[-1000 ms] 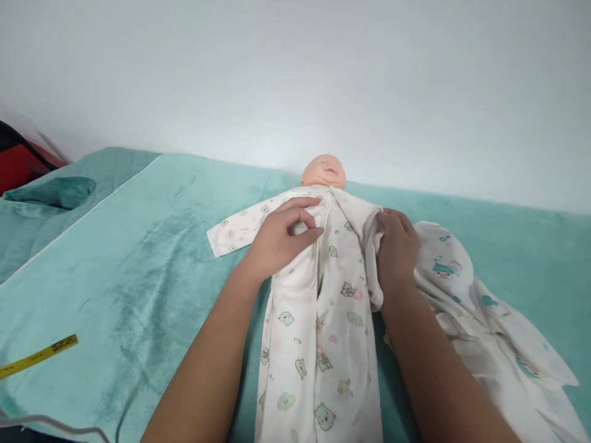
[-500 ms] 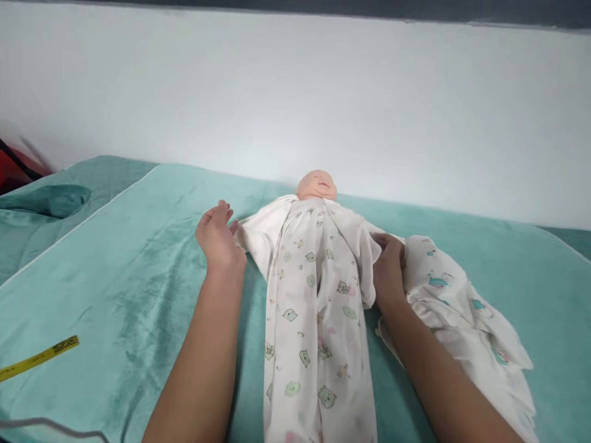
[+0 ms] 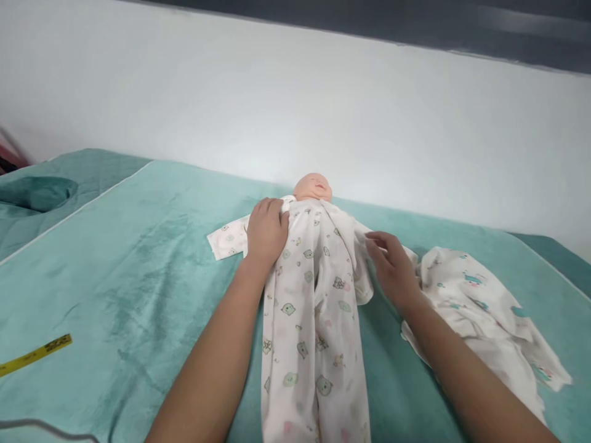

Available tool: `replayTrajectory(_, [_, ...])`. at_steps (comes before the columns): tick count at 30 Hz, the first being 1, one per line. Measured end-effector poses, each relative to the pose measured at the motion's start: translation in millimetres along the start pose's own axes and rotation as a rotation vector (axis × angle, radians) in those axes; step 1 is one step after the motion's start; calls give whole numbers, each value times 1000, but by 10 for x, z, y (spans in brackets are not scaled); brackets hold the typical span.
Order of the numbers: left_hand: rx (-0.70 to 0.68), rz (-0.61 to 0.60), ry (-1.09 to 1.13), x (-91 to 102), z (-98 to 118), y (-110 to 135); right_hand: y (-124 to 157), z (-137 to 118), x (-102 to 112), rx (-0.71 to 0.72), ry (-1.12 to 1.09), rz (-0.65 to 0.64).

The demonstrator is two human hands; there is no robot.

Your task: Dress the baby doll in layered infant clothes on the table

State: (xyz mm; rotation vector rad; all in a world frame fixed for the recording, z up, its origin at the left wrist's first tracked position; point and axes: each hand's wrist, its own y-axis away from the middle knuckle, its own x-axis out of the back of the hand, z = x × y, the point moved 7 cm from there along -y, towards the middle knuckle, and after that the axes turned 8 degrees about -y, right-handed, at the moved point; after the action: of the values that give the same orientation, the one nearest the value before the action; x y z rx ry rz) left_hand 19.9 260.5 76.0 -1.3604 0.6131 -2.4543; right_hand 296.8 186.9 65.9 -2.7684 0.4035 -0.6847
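A baby doll [image 3: 312, 186] lies on its back, its head toward the wall. White pants with a green bear print [image 3: 318, 332] are spread over its front, from the chest down to the bottom edge of the view. A printed sleeve [image 3: 226, 238] sticks out to the left. My left hand [image 3: 266, 232] rests on the cloth at the doll's shoulder, fingers laid over it and thumb near the collar. Over the sleeve on the other side [image 3: 362, 271], my right hand [image 3: 391, 264] is held with its fingers apart; whether it touches the cloth I cannot tell.
A crumpled white garment with blue-green prints [image 3: 484, 314] lies to the right. All of this is on a teal padded cover [image 3: 152, 295] against a white wall [image 3: 295, 104]. At lower left are a yellow strip [image 3: 34, 355] and a grey cord [image 3: 50, 426].
My left hand has moved right, from beside the sleeve onto the doll's shoulder; the printed sleeve now shows stretched outward. My right hand has lifted from the other sleeve and its fingers have spread.
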Motion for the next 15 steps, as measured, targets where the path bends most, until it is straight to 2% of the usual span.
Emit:
replayTrajectory(3, [32,-50,-168,-59,-36,-11,-93,-147,-279,-30,-96,4])
replayTrajectory(7, [138,-89,-267,-102,-166,-30,-133,-35,-417,-130,-90,-9])
replayTrajectory(10, [153,-96,-345,-141,-190,-94,-153,77,-232,-132,-27,53])
replayTrajectory(13, [200,-170,-423,-190,-246,-197,-183,202,168,-168,58,244])
replayTrajectory(15, [230,-218,-438,-189,-305,-256,-199,314,407,-232,122,303])
